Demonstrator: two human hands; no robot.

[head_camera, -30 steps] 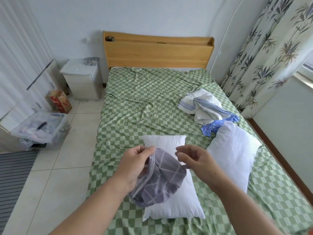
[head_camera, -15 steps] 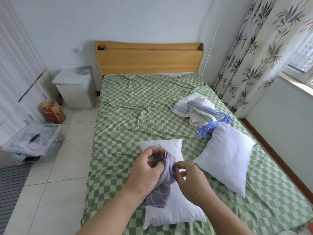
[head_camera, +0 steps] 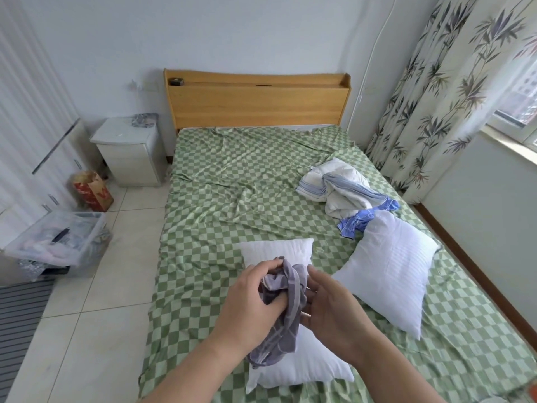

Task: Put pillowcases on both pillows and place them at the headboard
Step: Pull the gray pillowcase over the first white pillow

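A grey checked pillowcase (head_camera: 286, 321) is bunched up between both hands above a bare white pillow (head_camera: 293, 365) lying near the foot of the bed. My left hand (head_camera: 250, 303) grips the cloth with curled fingers. My right hand (head_camera: 328, 309) holds its other side, fingers tucked into the folds. A second bare white pillow (head_camera: 389, 266) lies to the right on the green checked sheet (head_camera: 232, 205). The wooden headboard (head_camera: 258, 103) stands at the far end of the bed.
A heap of white and blue bedding (head_camera: 343, 190) lies on the bed's right side. Left of the bed are a white nightstand (head_camera: 128, 152), a red paper bag (head_camera: 93, 190) and a clear storage bin (head_camera: 58, 239) on the tiled floor. Curtains (head_camera: 447, 82) hang at right.
The pillowcase hung open from my left hand a second ago; both hands have since come together and gathered it into a bunch. The view has tilted slightly.
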